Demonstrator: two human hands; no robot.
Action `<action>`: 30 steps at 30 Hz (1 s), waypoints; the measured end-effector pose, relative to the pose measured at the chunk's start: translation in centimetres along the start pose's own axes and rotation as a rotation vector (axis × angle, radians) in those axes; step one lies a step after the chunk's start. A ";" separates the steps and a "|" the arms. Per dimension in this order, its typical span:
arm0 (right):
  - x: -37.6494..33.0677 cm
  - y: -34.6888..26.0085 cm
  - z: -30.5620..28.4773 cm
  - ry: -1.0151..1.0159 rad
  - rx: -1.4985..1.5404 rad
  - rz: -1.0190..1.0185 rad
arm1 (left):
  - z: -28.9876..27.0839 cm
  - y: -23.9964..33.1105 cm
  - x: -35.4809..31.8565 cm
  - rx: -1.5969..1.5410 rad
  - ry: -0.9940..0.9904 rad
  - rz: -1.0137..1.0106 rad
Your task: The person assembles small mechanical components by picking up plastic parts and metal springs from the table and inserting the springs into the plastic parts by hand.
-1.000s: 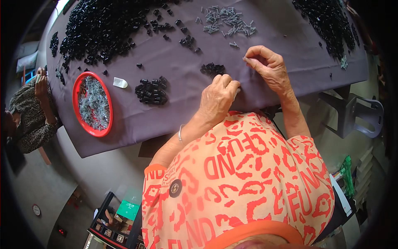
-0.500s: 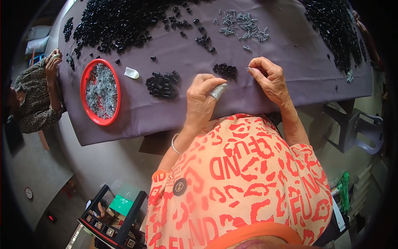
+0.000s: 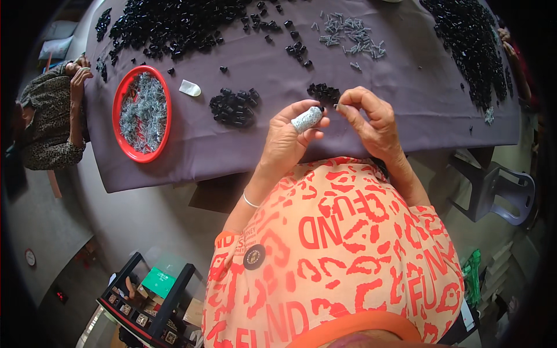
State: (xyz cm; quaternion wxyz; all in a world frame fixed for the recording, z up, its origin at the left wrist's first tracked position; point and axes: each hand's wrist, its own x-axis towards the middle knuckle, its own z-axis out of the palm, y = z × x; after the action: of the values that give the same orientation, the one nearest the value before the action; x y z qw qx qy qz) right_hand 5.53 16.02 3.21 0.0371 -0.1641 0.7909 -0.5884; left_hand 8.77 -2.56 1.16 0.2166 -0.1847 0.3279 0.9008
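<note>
My left hand (image 3: 281, 139) is closed in a pinch, with a small black plastic piece (image 3: 322, 108) showing at its fingertips. A grey-white wrap (image 3: 307, 119) covers one of its fingers. Just to the right, my right hand (image 3: 374, 119) pinches a tiny pale pin-like piece (image 3: 336, 105), mostly hidden by the fingers. The two sets of fingertips are close but apart. A small heap of black pieces (image 3: 322, 91) lies just beyond them, and a larger heap of the same (image 3: 234, 107) lies left of my left hand.
On the purple cloth (image 3: 191, 151) at left stands a red oval basket (image 3: 166, 130) of clear-grey pieces. A white finger cover (image 3: 190, 88) lies beside it. Large black piles (image 3: 168, 29) and loose grey pins (image 3: 351, 35) lie farther off. Another person (image 3: 52, 116) sits at left.
My left hand has turned, bringing the wrapped finger and the black piece into sight. My right hand has come closer to it. The whole view has shifted slightly.
</note>
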 end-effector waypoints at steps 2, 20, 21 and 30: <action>-0.1 -0.7 0.8 0.002 0.013 -0.032 | -0.1 -0.3 -0.2 -0.134 -0.078 0.097; -0.6 0.1 1.8 -0.115 -0.243 -0.216 | 0.1 -0.5 -1.5 0.957 0.006 0.671; -0.6 0.1 1.8 -0.126 -0.265 -0.236 | 0.0 -0.6 -1.5 0.956 0.007 0.668; -0.8 -0.4 1.5 -0.190 0.070 0.201 | -0.5 -1.4 -1.1 0.314 0.058 0.278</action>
State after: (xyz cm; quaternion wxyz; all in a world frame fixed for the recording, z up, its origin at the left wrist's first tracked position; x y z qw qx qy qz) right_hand 6.71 14.79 3.00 0.1761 -0.1376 0.7752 -0.5909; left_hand 10.52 -2.22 0.56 0.1069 -0.1275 0.4926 0.8542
